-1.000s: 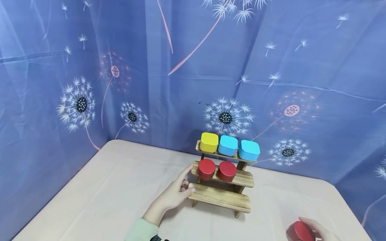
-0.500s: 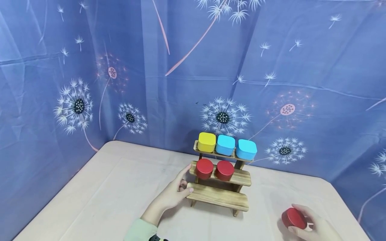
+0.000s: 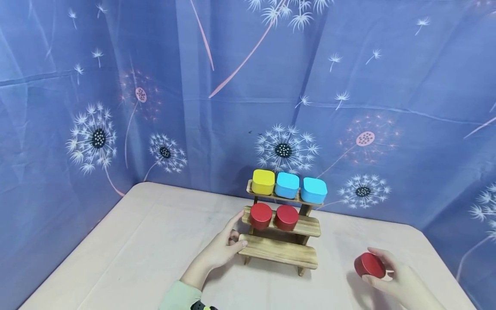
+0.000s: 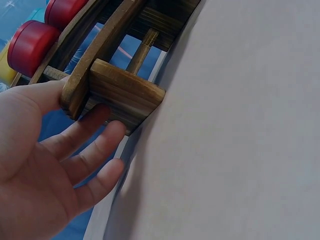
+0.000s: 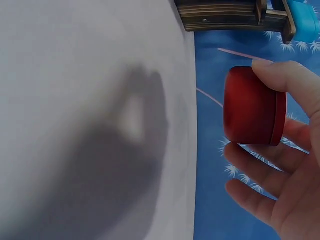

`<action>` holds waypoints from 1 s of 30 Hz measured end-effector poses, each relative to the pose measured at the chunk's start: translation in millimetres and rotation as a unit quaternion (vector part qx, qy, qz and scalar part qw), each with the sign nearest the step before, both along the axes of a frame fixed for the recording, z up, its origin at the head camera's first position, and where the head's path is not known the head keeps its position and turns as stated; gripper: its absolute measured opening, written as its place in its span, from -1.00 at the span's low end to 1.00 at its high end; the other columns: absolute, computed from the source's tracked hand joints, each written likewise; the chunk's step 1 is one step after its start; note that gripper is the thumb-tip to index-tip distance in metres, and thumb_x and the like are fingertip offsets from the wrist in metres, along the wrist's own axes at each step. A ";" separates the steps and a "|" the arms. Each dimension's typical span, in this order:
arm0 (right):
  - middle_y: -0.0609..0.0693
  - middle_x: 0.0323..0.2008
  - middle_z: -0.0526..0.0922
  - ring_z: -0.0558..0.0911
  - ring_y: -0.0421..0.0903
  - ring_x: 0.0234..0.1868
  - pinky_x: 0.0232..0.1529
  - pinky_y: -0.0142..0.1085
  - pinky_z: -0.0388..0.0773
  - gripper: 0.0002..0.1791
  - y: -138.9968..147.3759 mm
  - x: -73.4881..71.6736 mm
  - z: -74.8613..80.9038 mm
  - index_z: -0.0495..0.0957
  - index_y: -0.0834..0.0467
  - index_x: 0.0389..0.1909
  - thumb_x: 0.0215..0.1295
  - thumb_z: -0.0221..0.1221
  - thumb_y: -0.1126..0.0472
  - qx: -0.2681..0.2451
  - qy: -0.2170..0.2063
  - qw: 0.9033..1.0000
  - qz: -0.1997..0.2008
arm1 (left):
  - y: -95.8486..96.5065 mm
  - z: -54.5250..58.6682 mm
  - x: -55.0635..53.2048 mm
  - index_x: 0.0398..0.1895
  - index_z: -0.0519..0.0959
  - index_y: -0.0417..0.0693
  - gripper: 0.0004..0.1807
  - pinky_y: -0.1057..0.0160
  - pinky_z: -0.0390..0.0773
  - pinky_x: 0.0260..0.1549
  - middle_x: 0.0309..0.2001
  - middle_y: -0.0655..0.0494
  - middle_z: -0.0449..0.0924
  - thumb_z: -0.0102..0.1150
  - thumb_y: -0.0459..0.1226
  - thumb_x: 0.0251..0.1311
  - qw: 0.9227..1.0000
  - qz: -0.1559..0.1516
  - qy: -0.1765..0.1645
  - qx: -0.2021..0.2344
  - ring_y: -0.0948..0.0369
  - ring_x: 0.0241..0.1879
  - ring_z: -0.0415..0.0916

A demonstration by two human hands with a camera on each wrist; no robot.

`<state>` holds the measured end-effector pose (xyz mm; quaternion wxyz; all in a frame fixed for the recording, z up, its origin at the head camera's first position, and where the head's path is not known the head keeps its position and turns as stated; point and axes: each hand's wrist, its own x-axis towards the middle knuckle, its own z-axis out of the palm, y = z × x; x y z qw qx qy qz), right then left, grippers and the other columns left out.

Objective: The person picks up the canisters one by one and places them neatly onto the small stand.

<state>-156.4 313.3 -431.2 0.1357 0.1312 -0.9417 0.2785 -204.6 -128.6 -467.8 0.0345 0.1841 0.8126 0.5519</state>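
Observation:
A three-tier wooden stand stands on the table. On its top tier are a yellow square tin and two blue ones. Two round red tins sit on the middle tier; the bottom tier is bare. My left hand touches the stand's left end, thumb at the bottom tier and index finger reaching to the middle one. In the left wrist view its other fingers extend loosely by the side support. Right of the stand, my right hand grips another round red tin between thumb and fingers, above the table.
A pale cloth covers the table. Blue curtains with dandelion prints hang behind it and on the left side. The hand and tin cast a shadow on the cloth in the right wrist view.
My right hand has moved up and leftward from the lower right edge with the red tin, nearer the stand. My left hand stays at the stand; the head view has shifted slightly.

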 end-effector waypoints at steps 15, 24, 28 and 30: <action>0.07 -0.25 0.67 0.49 -0.57 -0.24 -0.33 -0.68 0.42 -0.33 -18.2 -7.2 15.6 0.49 0.23 0.01 -0.23 0.50 0.25 -0.024 0.055 0.998 0.017 | 1.5 1.1 0.1 0.47 -0.13 0.48 -0.10 0.43 0.39 -0.52 -0.44 0.14 0.32 0.17 -0.27 0.23 1.000 -0.010 -0.015 0.024 0.37 -0.54 0.22; 0.07 -0.21 0.68 0.49 -0.56 -0.23 -0.36 -0.50 0.52 -0.36 -31.3 -10.9 21.6 0.50 0.23 0.02 -0.17 0.49 0.20 -0.024 0.056 0.998 0.020 | 1.3 -1.5 -0.8 0.46 -0.16 0.52 -0.09 0.41 0.44 -0.46 -0.39 0.13 0.37 0.16 -0.26 0.24 0.999 -0.008 -0.018 0.025 0.35 -0.49 0.27; 0.08 -0.19 0.66 0.49 -0.55 -0.22 -0.33 -0.50 0.53 -0.36 -35.6 -11.3 22.3 0.49 0.24 0.04 -0.13 0.47 0.20 -0.037 0.048 0.998 0.023 | 1.2 -1.8 -0.1 0.46 -0.16 0.52 -0.09 0.40 0.45 -0.45 -0.38 0.12 0.38 0.16 -0.25 0.24 0.999 -0.009 -0.017 0.025 0.34 -0.48 0.28; 0.06 -0.19 0.66 0.50 -0.54 -0.22 -0.31 -0.50 0.53 -0.37 -37.6 -11.7 23.3 0.49 0.23 0.05 -0.12 0.47 0.21 -0.041 0.049 0.998 0.024 | 1.0 -1.6 -0.1 0.46 -0.15 0.52 -0.09 0.40 0.45 -0.46 -0.39 0.12 0.37 0.16 -0.26 0.24 0.999 -0.009 -0.015 0.026 0.35 -0.48 0.28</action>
